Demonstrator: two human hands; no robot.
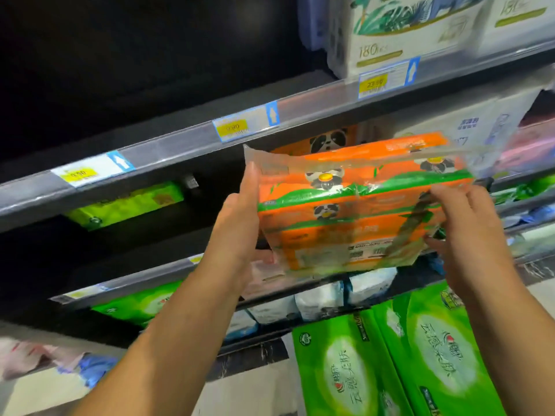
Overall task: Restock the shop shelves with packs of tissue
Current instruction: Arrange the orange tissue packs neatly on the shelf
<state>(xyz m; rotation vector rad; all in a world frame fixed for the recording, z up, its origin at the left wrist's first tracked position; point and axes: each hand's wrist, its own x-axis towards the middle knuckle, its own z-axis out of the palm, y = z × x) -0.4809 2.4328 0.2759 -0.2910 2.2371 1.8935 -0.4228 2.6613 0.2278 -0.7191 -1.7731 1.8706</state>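
Orange panda tissue pack [354, 211] is up in the air, and we've got it between both hands! Fingers [250, 181] of the left hand [237, 217] lie straight, pressed flat along its left end. The right hand [468, 229] curls round the right end, pinching the clear wrap near the carry strap. The pack's long axis runs left to right, with the right end tilted higher. The gap lies ahead of us, under the shelf rail [180, 151], where a matching panda pack [327, 141] sits. Both hands look equally near, so we'd expect a forward push next.
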